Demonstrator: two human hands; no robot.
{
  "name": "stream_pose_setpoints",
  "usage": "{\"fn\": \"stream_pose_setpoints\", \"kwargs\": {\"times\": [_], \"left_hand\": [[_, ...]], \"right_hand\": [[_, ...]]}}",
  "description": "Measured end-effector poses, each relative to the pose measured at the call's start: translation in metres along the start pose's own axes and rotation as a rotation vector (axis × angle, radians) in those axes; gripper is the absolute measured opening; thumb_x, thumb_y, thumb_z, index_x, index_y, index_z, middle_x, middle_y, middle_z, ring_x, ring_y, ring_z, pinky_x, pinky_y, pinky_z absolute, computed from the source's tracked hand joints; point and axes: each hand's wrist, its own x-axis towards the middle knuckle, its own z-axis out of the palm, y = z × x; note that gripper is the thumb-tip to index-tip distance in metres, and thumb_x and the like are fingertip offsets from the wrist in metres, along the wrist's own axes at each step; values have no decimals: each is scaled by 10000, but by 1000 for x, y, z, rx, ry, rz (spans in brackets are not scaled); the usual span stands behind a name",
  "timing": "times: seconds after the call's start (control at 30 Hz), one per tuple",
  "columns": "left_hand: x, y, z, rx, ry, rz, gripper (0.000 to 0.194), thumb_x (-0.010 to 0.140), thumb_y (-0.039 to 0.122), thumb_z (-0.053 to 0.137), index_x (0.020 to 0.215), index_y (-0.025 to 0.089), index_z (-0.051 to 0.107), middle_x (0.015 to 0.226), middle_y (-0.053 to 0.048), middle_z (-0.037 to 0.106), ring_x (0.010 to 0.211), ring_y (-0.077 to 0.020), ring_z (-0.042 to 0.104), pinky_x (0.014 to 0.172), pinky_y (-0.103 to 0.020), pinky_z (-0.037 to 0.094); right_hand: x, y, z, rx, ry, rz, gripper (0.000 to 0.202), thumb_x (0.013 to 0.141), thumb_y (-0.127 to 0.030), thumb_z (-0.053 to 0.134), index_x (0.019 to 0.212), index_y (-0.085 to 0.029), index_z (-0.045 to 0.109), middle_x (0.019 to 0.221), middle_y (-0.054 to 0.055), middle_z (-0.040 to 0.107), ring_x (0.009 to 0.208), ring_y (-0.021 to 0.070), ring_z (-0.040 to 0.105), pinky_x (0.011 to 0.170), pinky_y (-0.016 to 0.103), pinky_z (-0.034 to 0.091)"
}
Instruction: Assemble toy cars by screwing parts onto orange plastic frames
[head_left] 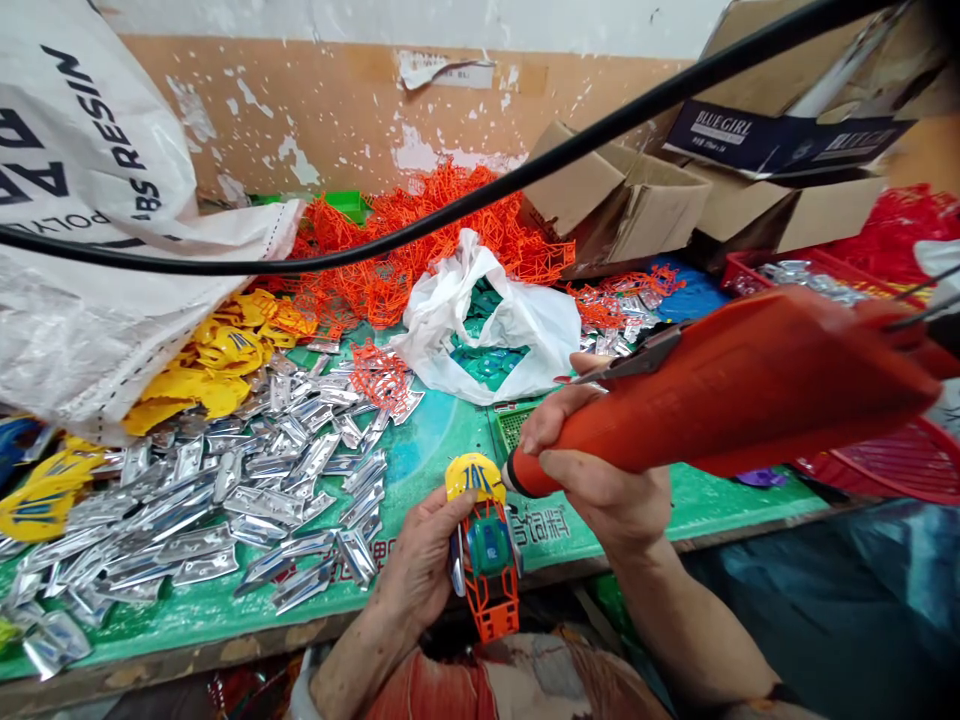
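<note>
My left hand [429,548] grips a small toy car [489,548] at the table's front edge. The toy has a yellow front piece, a green middle, an orange lattice frame and silver side strips. My right hand [600,450] is wrapped round a large red electric screwdriver [720,385], which tilts down to the left. Its black nose is right beside the yellow piece; whether the tip touches it I cannot tell. Loose silver strips [285,500] lie to the left of my left hand.
Yellow pieces [217,360] and orange frames [420,240] are heaped behind. A white bag [525,300] holds green pieces. Cardboard boxes [622,200] stand at the back right, a red basket [900,465] at the right. A black cable [480,205] crosses the view. A white sack [90,300] stands left.
</note>
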Motion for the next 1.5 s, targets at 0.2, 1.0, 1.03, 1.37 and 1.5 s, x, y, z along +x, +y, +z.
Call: {"fn": "stream_pose_setpoints", "kwargs": {"times": [0.2,1.0,1.03,1.37,1.5], "left_hand": [[0,1,1,11,12,5,241,725,226,796,925,113,725,719,-41,762,505,-120,657,497,-199,553],[-4,1,5,19,88,23,274,584,245,870,781,116,730,626,-20,733,449,-108,614,441,-183,512],[-5,1,5,26,89,22,280,587,246,868,794,115,732,635,-24,736,459,-111,619,448,-187,516],[-6,17,-3,156,36,43,308,656,288,835,891,107,752,710,-64,753,522,-135,644,509,-227,549],[-8,25,-6,216,25,31,281,666,270,838,881,103,766,729,-79,766,566,-139,664,540,-214,557]], "right_hand": [[-1,2,0,-23,-10,-11,174,644,-181,724,774,-254,634,718,-25,589,698,176,580,730,371,544],[-9,12,4,73,-89,12,295,662,-164,731,914,-272,621,752,-32,617,687,164,599,702,364,539],[-9,12,5,80,-96,17,314,660,-162,729,930,-275,617,745,-34,616,675,163,595,691,361,537],[7,-8,-1,176,-29,-1,302,615,-186,716,889,-254,609,685,-47,580,621,154,573,664,356,518],[19,-11,-15,130,110,-53,318,611,-158,691,903,-252,608,680,-58,591,606,147,565,641,347,500]]}}
